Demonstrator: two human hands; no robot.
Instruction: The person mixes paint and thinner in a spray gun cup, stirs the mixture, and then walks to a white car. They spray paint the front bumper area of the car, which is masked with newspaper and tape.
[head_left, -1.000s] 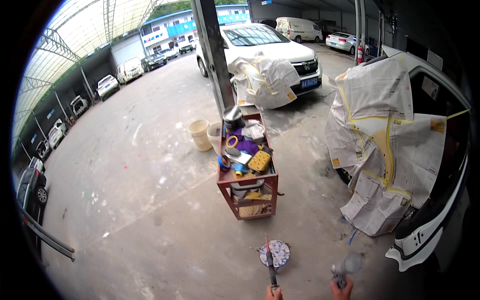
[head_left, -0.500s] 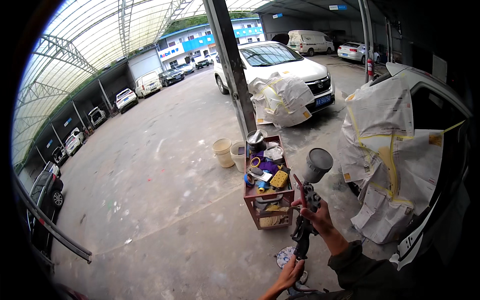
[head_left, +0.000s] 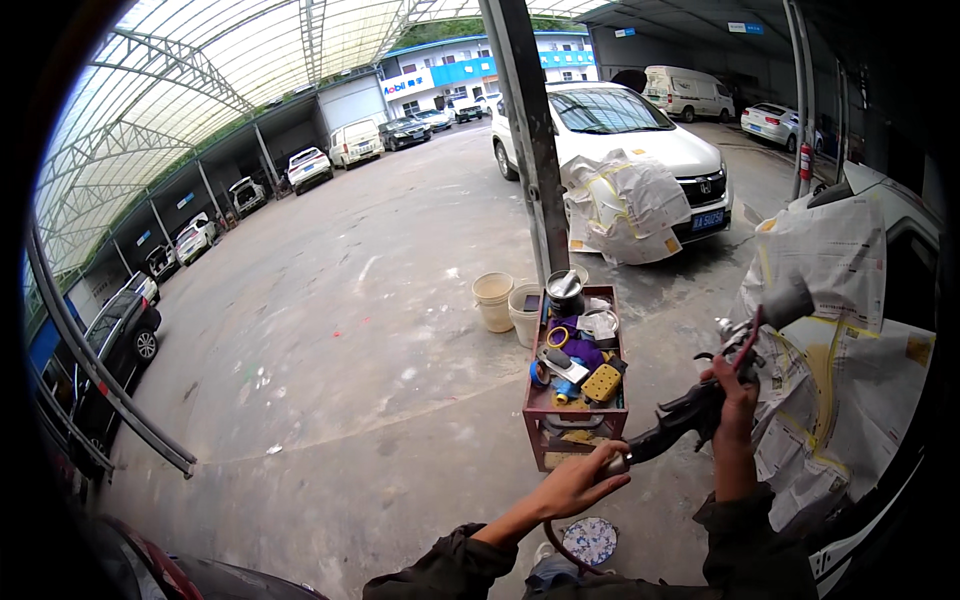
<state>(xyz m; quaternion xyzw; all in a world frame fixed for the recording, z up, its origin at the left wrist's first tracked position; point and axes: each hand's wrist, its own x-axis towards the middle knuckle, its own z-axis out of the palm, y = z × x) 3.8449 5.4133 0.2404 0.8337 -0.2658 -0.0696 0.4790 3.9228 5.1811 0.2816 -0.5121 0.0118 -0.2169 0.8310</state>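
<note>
A spray gun (head_left: 690,412) with a dark, round paint cup (head_left: 788,303) is tilted across the space right of the cart, its cup end up and to the right. My right hand (head_left: 737,405) is closed around its body near the cup. At the lower end of the gun's handle, my left hand (head_left: 578,484) grips the metal hose coupling (head_left: 617,464), fingers partly stretched along it. From there a reddish-brown hose (head_left: 552,535) curves down toward my feet. Behind the gun, masking paper (head_left: 800,380) with yellow tape covers part of a white car.
A red cart (head_left: 577,418) holds a paint can (head_left: 565,290), a yellow sanding block (head_left: 602,383), tape rolls and cloths. Two pale buckets (head_left: 493,303) stand beside it, next to a steel post (head_left: 535,150). A speckled round stool top (head_left: 590,541) is near my feet. Another white car (head_left: 610,120) is partly papered.
The spray gun has swung up and right, from upright to slanted. My left hand has moved up with its lower end. The view has turned left, so the scene sits farther right.
</note>
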